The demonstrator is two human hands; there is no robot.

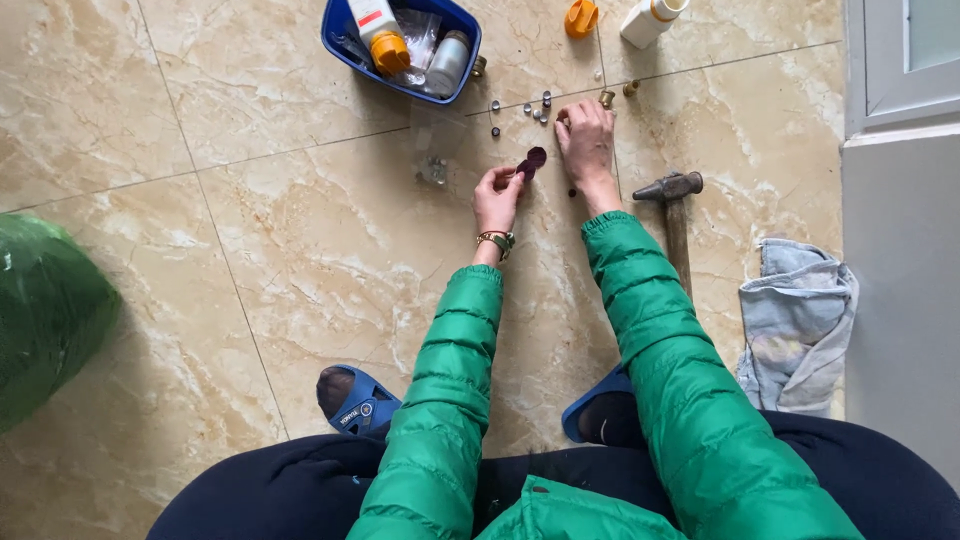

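Dark red rubber washers [533, 162], two small round discs, sit pinched at the fingertips of the left hand [497, 196], held just above the beige marble-look floor tile [300, 250]. We note the left fingers are closed together on the discs, a wristwatch [497, 240] on that wrist.

Right hand [588, 140] lies palm down on the tile, fingers pressed close together and reaching into a scatter of small metal nuts and fittings [540, 108]; we cannot tell whether it has actually gripped one. Two brass fittings [618, 93] lie just beside its fingertips.

Hammer [672, 205] rests on the floor just right of the right forearm, head toward the top of the view. Crumpled grey cloth [797, 320] lies further right, near the white wall base.

Blue plastic tub [340, 40] stands beyond the hands, holding an orange-capped bottle [379, 35] and a small jar. Orange cap [581, 17] and white bottle [652, 20] lie well apart from the tub at the top edge. Clear plastic piece [433, 165] lies near the left hand.

Green bag [45, 320] at far left. Both sleeves are green quilted; blue sandals [360, 405] show on the feet.
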